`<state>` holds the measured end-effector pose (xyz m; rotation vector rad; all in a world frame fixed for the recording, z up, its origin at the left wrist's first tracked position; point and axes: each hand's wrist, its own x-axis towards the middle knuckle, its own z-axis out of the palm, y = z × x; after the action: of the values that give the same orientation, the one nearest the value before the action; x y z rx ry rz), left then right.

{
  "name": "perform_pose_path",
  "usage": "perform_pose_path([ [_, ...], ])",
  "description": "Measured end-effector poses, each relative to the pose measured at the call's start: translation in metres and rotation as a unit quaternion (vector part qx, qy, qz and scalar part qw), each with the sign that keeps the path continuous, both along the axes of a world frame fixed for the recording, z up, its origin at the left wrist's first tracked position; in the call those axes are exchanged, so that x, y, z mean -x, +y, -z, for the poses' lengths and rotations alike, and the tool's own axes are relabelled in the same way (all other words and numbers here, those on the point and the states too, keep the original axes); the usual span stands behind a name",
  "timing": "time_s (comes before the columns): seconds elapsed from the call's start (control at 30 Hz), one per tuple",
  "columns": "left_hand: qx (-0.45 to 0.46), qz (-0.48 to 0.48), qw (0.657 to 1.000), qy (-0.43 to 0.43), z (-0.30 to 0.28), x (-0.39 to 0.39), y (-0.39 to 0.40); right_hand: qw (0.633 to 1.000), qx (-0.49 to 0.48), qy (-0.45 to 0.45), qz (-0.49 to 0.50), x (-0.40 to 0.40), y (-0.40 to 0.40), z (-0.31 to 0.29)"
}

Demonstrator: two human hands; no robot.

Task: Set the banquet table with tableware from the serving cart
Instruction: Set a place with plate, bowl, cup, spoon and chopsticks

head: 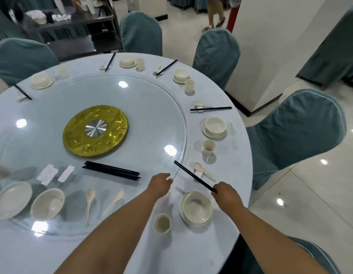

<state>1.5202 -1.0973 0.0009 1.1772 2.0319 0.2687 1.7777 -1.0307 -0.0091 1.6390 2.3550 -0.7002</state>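
My right hand (226, 191) grips a pair of black chopsticks (193, 176) by the near end; they point up-left, lying across a white rest with a spoon (203, 171). My left hand (159, 184) is at the glass turntable's rim (182, 155), fingers curled; whether it touches the rim is unclear. Below the hands stand a white bowl on a plate (196, 207) and a small cup (162, 223). A bundle of black chopsticks (112, 171), two spoons (101, 198), a bowl (47, 203), a plate (12, 198) and wrapped packets (55, 174) lie on the turntable.
Several place settings with bowl, cup and chopsticks ring the round table's far edge (214, 126). Blue-covered chairs (296, 131) surround it. A dark serving cart (72, 26) with white ware stands behind the table at the top left. A person's legs (215, 14) are at the back.
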Motion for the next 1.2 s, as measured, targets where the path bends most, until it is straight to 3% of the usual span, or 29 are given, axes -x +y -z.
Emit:
perform_pose_path([
  [0.1, 0.061, 0.149, 0.977, 0.137, 0.024, 0.020, 0.006, 0.999, 0.011, -0.035, 0.005, -0.022, 0.012, 0.019],
  [0.27, 0.177, 0.225, 0.930, 0.231, 0.048, 0.026, 0.006, 0.997, 0.023, -0.073, 0.019, -0.044, 0.030, 0.046],
  [0.4, 0.200, 0.247, 0.908, 0.274, 0.063, 0.023, -0.002, 0.994, 0.034, -0.103, 0.008, -0.050, 0.040, 0.063],
  [0.6, 0.236, 0.236, 0.909, 0.250, 0.059, 0.023, 0.011, 0.990, 0.027, -0.139, 0.018, -0.048, 0.040, 0.073],
  [0.97, 0.210, 0.260, 0.903, 0.269, 0.065, 0.023, 0.011, 0.990, -0.004, -0.137, 0.034, -0.046, 0.032, 0.081],
  [1.2, 0.197, 0.233, 0.928, 0.214, 0.042, 0.031, 0.010, 0.992, -0.017, -0.123, 0.020, -0.044, 0.019, 0.069],
])
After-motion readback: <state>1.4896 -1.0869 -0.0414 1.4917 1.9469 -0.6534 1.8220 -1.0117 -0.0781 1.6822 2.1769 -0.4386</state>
